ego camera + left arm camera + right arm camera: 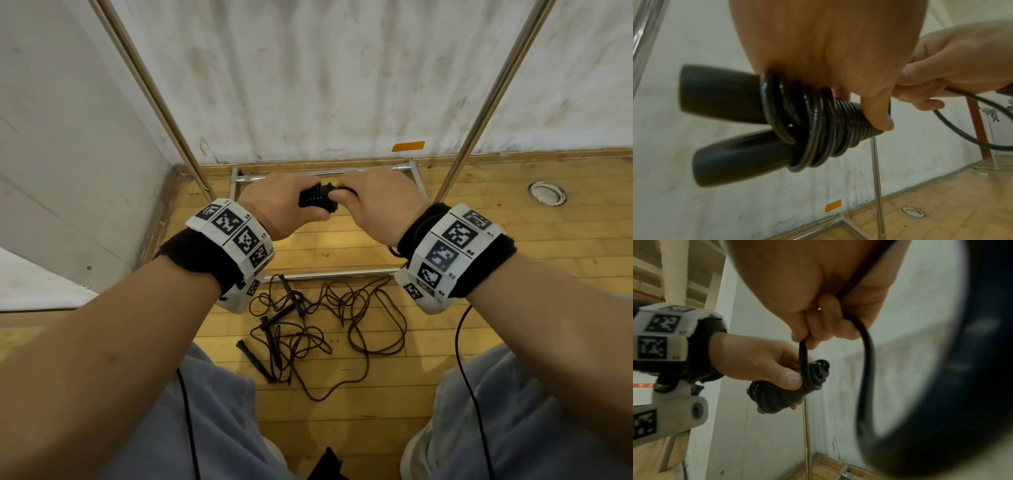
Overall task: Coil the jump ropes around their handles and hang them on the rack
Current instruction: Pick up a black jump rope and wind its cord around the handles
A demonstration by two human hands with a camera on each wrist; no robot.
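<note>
Lying crosswise — coiled handles (pixel 315 199), ends leftward

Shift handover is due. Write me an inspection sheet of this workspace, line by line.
Surface: wooden floor, bare boards beside the rack base.
Job's things: coiled rope bundle wound round two black handles, held up in front of the metal rack; tangled jump ropes lie uncoiled on the floor.
Clutter: orange tape on the wall; round floor fitting.
Hands: left hand grips the bundle; right hand pinches the free rope end.
Cables: thin black leads hang from both wristbands.
Surroundings: scuffed white wall; nothing seen hanging on the rack.
</note>
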